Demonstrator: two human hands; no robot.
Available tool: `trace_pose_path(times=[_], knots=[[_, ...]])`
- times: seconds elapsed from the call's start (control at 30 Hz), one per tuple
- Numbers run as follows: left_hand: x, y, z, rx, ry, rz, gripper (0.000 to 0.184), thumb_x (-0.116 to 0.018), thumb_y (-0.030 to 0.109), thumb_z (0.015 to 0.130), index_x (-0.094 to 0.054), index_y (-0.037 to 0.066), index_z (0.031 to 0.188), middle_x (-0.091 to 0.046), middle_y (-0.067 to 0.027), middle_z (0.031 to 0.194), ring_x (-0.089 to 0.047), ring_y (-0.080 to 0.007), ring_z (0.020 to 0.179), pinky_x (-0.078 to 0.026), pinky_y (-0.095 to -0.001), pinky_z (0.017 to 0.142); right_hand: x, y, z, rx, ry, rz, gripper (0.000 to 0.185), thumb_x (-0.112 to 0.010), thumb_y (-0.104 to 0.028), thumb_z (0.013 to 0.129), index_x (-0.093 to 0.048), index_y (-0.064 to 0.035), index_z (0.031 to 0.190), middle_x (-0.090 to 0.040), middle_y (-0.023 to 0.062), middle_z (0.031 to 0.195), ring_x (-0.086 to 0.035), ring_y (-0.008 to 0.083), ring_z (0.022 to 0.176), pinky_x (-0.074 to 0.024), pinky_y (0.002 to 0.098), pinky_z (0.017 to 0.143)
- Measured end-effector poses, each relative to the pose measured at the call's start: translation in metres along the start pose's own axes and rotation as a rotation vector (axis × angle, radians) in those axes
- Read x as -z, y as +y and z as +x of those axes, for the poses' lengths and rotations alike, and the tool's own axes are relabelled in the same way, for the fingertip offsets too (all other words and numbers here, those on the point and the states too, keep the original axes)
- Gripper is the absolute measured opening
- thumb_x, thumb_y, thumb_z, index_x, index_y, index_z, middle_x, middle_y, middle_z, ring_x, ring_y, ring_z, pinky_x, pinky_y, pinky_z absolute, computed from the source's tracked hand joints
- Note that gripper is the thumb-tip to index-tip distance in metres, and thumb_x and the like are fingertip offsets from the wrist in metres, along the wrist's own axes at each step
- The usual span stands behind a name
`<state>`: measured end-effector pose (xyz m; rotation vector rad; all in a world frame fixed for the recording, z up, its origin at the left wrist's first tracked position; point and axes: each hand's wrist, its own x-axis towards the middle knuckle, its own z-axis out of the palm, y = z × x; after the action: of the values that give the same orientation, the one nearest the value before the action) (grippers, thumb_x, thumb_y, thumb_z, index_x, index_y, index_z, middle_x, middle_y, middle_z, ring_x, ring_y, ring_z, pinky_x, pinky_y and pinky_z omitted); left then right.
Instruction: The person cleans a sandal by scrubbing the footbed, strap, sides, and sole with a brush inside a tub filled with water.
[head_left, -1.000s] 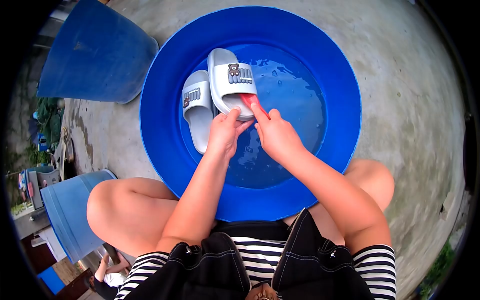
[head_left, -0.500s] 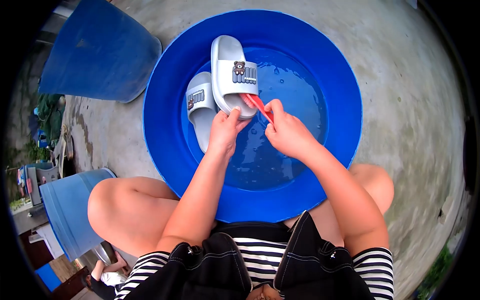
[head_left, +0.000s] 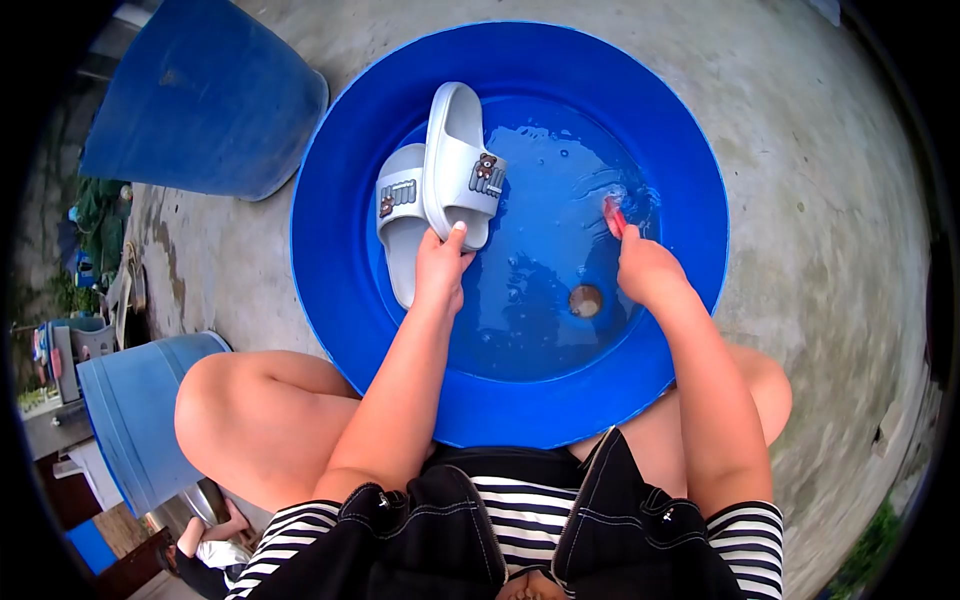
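Note:
My left hand (head_left: 442,270) grips the heel end of a light grey slide sandal (head_left: 455,180) that has a bear patch on its strap. The sandal is tilted on its side above the basin. Its mate, a second slide sandal (head_left: 402,225), rests against the left inner wall of the big blue basin (head_left: 510,405). My right hand (head_left: 650,268) is closed round the handle of a red brush (head_left: 614,217), whose head dips into the water (head_left: 540,260) on the right. A round brownish thing (head_left: 585,300) lies in the water near that hand; its kind is unclear.
A large blue tub (head_left: 205,105) stands at the upper left, and a lighter blue bucket (head_left: 150,410) at the lower left. Another person (head_left: 215,550) is partly visible at the bottom left. Concrete floor (head_left: 800,200) surrounds the basin.
My right hand has moved the brush from inside the sandal to the water on the right. The held sandal has rolled onto its side. The round brownish thing has come into view.

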<state>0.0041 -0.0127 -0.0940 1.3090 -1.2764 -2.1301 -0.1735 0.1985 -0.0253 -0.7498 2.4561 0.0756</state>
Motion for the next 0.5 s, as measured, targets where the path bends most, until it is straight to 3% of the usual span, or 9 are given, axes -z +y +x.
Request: trace_pose_path(times=[0.1, 0.23, 0.3, 0.33, 0.5], knots=[[0.0, 0.007, -0.008, 0.05, -0.031, -0.074, 0.038, -0.052, 0.017, 0.107, -0.048, 0.001, 0.141, -0.059, -0.0188, 0.138, -0.059, -0.0329, 0.127, -0.045, -0.0554, 0.111, 0.032, -0.034, -0.035, 0.263, -0.157, 0.22, 0.032, -0.05, -0.02, 0.103, -0.058, -0.0034, 0.129, -0.073, 0.0229, 0.106, -0.069, 0.0436, 0.102, -0.0538, 0.0519, 0.09], [0.0, 0.007, -0.01, 0.074, -0.088, -0.157, 0.039, -0.05, 0.013, 0.104, -0.045, 0.001, 0.141, -0.059, -0.0206, 0.137, -0.06, -0.0349, 0.126, -0.047, -0.0563, 0.109, 0.04, -0.05, -0.059, 0.385, -0.144, 0.428, 0.033, -0.055, -0.029, 0.104, -0.064, -0.0114, 0.131, -0.072, 0.0196, 0.102, -0.069, 0.0406, 0.096, -0.0546, 0.0512, 0.086], [0.001, 0.007, -0.011, 0.047, -0.173, -0.221, 0.039, -0.047, 0.008, 0.101, -0.044, 0.0, 0.139, -0.059, -0.0218, 0.136, -0.063, -0.0351, 0.123, -0.051, -0.0565, 0.107, 0.028, -0.057, -0.068, 0.43, 0.154, 0.238, 0.035, -0.059, -0.032, 0.102, -0.066, -0.0167, 0.132, -0.07, 0.0179, 0.095, -0.07, 0.0376, 0.088, -0.0562, 0.0499, 0.08], [0.0, 0.005, -0.012, 0.049, -0.175, -0.216, 0.039, -0.047, 0.008, 0.101, -0.044, 0.0, 0.139, -0.059, -0.0218, 0.136, -0.063, -0.0351, 0.123, -0.051, -0.0565, 0.107, 0.012, -0.057, -0.063, 0.487, 0.286, 0.227, 0.035, -0.062, -0.032, 0.1, -0.067, -0.0167, 0.131, -0.067, 0.0162, 0.089, -0.07, 0.0347, 0.078, -0.0577, 0.0476, 0.07], [-0.001, 0.005, -0.013, 0.006, -0.282, -0.125, 0.044, -0.047, 0.009, 0.099, -0.042, 0.0, 0.142, -0.059, -0.0218, 0.137, -0.064, -0.0343, 0.122, -0.053, -0.0531, 0.104, -0.018, -0.07, -0.052, 0.527, 0.45, 0.168, 0.03, -0.065, -0.024, 0.097, -0.072, -0.0161, 0.125, -0.065, 0.0153, 0.085, -0.07, 0.0334, 0.07, -0.0576, 0.0449, 0.061]])
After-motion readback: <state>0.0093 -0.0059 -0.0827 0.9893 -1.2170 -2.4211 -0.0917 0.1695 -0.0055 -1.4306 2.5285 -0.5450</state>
